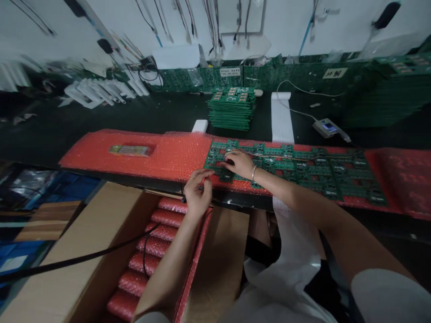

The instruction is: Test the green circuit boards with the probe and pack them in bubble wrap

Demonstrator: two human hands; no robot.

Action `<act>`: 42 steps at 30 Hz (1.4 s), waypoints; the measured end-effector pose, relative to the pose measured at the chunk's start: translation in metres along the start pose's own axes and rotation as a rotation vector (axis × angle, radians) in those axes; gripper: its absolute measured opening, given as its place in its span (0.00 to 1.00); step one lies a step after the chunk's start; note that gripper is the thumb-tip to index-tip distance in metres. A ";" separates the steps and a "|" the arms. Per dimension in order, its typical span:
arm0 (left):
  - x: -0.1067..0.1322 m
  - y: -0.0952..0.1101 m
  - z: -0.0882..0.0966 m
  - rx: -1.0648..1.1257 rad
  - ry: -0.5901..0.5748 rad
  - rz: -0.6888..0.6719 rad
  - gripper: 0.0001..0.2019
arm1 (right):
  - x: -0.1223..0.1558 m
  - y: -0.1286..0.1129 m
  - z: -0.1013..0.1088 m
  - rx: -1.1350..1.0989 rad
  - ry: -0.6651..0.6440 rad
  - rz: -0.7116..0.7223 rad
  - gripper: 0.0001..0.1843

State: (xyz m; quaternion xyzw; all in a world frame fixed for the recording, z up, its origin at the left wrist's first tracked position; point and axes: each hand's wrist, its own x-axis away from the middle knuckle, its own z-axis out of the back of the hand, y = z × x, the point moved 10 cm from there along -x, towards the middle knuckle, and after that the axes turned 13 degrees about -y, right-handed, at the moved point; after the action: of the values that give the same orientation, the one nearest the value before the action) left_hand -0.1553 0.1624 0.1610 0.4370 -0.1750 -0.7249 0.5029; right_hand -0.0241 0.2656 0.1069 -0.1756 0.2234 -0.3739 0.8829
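Circuit boards point(305, 167): lie on red bubble wrap point(182, 154), presumably for cushioning, along surface point(161, 114) near edge. Right hand point(241, 163) over boards, left hand point(198, 196) beside; fingers half-curled, grip indistinct.

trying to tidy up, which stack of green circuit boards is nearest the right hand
The smaller rectangular stack of green circuit boards, beyond the right hand; the larger green stack stands far right.

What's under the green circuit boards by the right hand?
Red bubble wrap shows around the circuit boards and through their gaps. What lies beneath their solid parts, or behind the right hand, is covered.
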 end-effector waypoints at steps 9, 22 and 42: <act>0.000 0.003 0.000 0.059 0.044 -0.024 0.11 | 0.000 0.006 -0.002 -0.024 -0.002 -0.005 0.15; 0.050 0.105 -0.108 0.185 -0.545 -0.227 0.10 | 0.000 -0.007 -0.002 0.101 -0.043 0.018 0.16; 0.122 0.123 -0.231 -0.289 -1.085 -0.520 0.10 | -0.009 0.019 -0.006 -0.114 -0.094 -0.037 0.17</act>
State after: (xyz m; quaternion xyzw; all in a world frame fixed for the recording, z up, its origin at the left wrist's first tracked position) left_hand 0.0890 0.0447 0.0618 -0.0381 -0.1937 -0.9590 0.2032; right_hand -0.0216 0.2839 0.0948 -0.2469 0.1993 -0.3683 0.8739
